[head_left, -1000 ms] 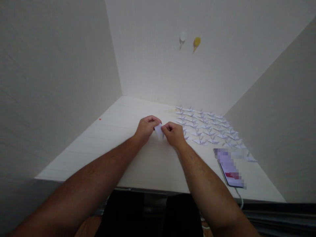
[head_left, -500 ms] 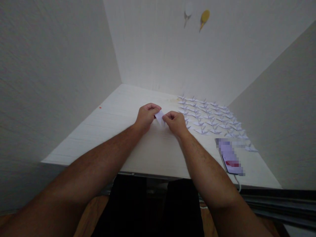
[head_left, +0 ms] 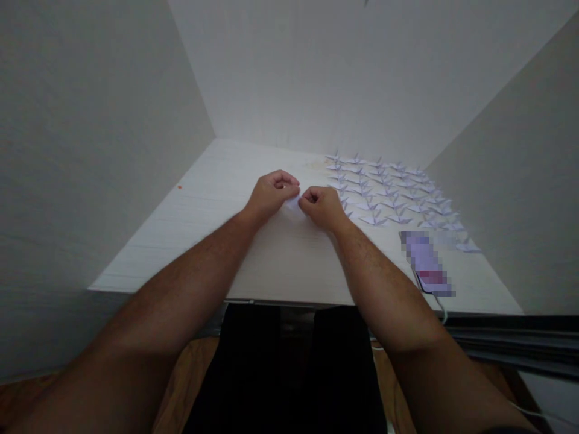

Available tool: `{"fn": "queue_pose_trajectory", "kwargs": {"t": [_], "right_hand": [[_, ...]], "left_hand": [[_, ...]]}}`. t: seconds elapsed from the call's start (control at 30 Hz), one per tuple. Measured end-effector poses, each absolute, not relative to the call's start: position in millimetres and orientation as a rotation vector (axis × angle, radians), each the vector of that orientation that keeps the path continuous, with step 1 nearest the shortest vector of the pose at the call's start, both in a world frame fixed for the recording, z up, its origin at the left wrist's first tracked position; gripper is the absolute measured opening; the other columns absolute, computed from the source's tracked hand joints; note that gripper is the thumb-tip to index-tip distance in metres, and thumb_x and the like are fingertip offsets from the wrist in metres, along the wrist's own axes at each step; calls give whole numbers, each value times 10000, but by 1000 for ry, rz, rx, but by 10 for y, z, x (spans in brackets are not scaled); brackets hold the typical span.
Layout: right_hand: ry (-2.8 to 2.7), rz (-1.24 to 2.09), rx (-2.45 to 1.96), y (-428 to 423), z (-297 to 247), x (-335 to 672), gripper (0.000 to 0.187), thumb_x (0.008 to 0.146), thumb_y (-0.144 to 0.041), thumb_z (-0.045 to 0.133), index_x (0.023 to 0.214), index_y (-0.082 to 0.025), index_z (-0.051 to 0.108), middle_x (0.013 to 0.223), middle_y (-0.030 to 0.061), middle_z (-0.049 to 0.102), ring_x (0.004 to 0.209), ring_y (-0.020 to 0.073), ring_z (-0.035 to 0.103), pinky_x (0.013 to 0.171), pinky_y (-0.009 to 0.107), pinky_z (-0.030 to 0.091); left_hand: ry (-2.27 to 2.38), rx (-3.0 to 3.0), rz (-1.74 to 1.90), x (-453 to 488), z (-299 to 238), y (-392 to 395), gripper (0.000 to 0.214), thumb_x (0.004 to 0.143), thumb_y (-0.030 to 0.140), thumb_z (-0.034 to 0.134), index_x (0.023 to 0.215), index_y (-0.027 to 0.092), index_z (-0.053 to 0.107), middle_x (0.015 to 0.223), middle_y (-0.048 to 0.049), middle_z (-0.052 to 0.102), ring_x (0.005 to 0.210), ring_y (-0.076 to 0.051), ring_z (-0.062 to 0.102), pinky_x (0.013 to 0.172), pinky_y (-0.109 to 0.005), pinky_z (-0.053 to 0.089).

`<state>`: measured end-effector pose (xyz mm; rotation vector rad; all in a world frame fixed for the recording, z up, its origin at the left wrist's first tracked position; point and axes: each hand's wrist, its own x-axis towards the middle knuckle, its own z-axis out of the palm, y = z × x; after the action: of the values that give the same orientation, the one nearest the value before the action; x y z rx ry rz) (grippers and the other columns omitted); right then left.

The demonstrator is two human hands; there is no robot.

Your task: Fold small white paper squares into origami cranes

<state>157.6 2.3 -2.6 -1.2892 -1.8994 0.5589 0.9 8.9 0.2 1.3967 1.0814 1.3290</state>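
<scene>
A small piece of white folded paper (head_left: 294, 207) is held between my two hands, above the middle of the white table (head_left: 289, 265). My left hand (head_left: 274, 194) pinches its left side between thumb and fingers. From the right, my right hand (head_left: 322, 206) pinches the paper with thumb and forefinger. The fingers cover much of the paper and it is blurred, so its exact folds cannot be made out. Just beyond my right hand, rows of white paper cranes (head_left: 382, 187) stand on the table.
A phone (head_left: 425, 262) with a blurred-out screen lies at the right, a white cable (head_left: 443, 308) running from its near end over the table edge. Walls enclose the table at the left, back and right. A small orange speck (head_left: 180, 187) is near the left wall.
The view has tipped downward and the wall hooks have mostly left the picture. Both hands still hold the paper; my fingertips have come closer together and cover more of it.
</scene>
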Motion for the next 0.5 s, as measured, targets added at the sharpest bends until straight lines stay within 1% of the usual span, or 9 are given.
{"fn": "queue_pose_trajectory", "kwargs": {"t": [0.1,0.17,0.23,0.33,0.4,0.5], "right_hand": [[-1905,558,-1269,45,-49,1592,186,763,-296,598,649,-154,636,577,-12,578,550,103,459,564,248,338],[-1885,585,-1264,56,-54,1600,194,771,-319,605,682,-153,651,592,-11,588,562,106,469,575,249,351],[-1863,608,-1257,65,-50,1606,173,766,-303,612,696,-152,659,602,-13,596,572,108,480,589,249,367],[-1820,628,-1239,80,-36,1616,153,765,-261,607,675,-149,659,603,-10,606,578,109,497,603,250,387],[-1791,661,-1233,91,-31,1624,146,769,-245,606,680,-147,666,610,-6,620,577,108,507,606,250,397],[-1769,704,-1246,106,-36,1634,136,765,-258,633,700,-147,679,618,-4,632,577,107,513,601,247,401]], "left_hand": [[1195,1593,1253,-38,3,92,149,597,193,750,731,169,689,523,54,467,492,-71,362,494,-223,275],[1228,1589,1285,-55,-19,114,140,605,193,747,732,173,691,496,65,415,472,-69,321,479,-223,248],[1222,1518,1361,-60,-46,143,133,615,191,734,735,175,680,510,61,432,474,-72,337,476,-220,258],[1178,1428,1418,-58,-60,167,137,604,164,716,725,172,653,567,42,511,504,-77,406,495,-216,310],[1137,1414,1385,-60,-44,161,159,585,133,705,727,169,643,605,31,557,532,-80,453,518,-216,342],[1111,1448,1289,-74,-3,134,208,577,107,689,776,163,671,631,19,593,554,-85,491,541,-221,366]]}}
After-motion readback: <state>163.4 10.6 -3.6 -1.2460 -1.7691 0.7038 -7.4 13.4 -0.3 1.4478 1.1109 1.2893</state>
